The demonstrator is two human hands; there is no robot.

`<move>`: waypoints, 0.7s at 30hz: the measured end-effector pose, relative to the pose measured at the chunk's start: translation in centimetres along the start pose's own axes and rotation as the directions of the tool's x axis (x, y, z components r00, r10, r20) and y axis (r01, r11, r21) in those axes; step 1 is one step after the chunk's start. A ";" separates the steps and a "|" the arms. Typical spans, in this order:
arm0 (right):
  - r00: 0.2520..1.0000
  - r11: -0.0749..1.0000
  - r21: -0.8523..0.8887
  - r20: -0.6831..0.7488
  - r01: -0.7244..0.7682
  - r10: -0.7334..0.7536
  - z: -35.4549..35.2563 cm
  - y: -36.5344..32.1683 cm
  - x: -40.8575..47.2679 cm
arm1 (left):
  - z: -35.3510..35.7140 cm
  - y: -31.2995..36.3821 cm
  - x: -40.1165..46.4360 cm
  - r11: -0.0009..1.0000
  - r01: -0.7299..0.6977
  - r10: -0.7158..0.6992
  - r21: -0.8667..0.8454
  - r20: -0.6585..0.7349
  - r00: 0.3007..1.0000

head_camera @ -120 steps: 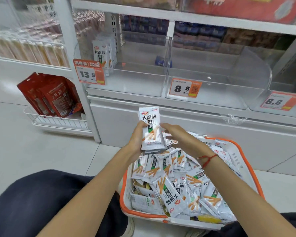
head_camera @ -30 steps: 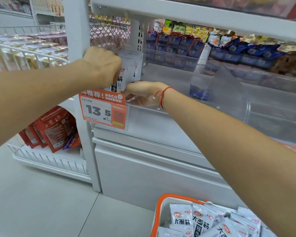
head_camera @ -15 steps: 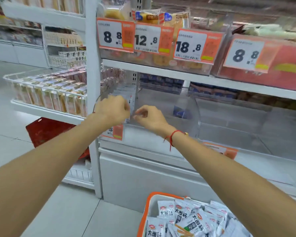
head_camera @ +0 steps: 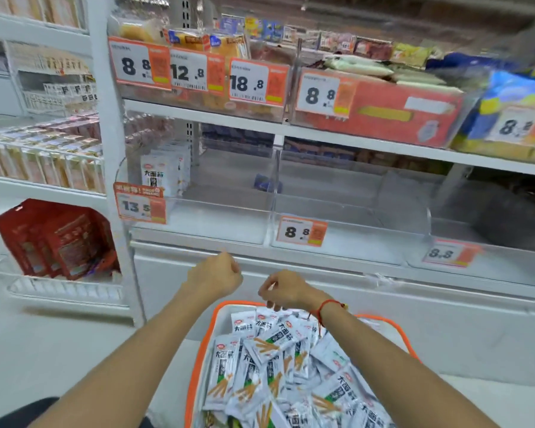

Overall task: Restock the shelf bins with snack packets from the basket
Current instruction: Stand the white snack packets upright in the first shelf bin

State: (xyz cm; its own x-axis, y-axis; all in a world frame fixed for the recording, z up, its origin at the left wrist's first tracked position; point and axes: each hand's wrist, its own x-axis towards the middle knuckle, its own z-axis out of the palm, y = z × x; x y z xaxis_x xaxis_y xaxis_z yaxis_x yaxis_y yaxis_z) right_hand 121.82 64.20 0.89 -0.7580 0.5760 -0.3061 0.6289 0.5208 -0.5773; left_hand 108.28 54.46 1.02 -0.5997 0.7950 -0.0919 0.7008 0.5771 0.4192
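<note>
Shop shelving rises behind the orange-rimmed basket (head_camera: pixel 393 324) of snack packets (head_camera: pixel 278 362), above which both hands, left (head_camera: pixel 215 278) and right (head_camera: pixel 286 288), hover loosely curled, holding nothing.

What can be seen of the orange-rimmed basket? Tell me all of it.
The basket sits on the floor below the shelf, at the bottom of the frame between the person's forearms. It looks like white plastic with an orange rim; its near end is cut off by the frame. It is heaped with white snack packets printed with orange sticks and green bands, lying at all angles. The right hand hovers over its far edge; the left hand hangs just beyond it.
</note>
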 end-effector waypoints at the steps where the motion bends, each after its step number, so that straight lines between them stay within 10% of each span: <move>1: 1.000 1.000 0.006 0.015 -0.025 0.025 0.8 1.4 -0.6 | 1.6 -0.1 -0.1 1.000 0.005 -0.005 0.002 0.037 0.999; 15: 0.987 0.912 -0.390 0.038 -0.130 0.157 14.1 15.1 -5.1 | 18.2 -3.6 -5.5 0.986 -0.157 0.114 0.057 0.456 0.883; 21: 0.989 0.920 -0.369 -0.111 -0.136 0.101 14.4 14.4 -4.4 | 20.1 -4.5 -6.5 0.993 -0.119 0.119 -0.015 0.182 0.976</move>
State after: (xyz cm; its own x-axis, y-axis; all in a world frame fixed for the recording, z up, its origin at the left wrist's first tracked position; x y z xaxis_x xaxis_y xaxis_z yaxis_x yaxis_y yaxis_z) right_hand 131.71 60.11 -16.98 -0.6663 0.6924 -0.2768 0.7451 0.6330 -0.2101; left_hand 116.80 50.47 -18.41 -0.4312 0.8788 -0.2045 0.7612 0.4760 0.4404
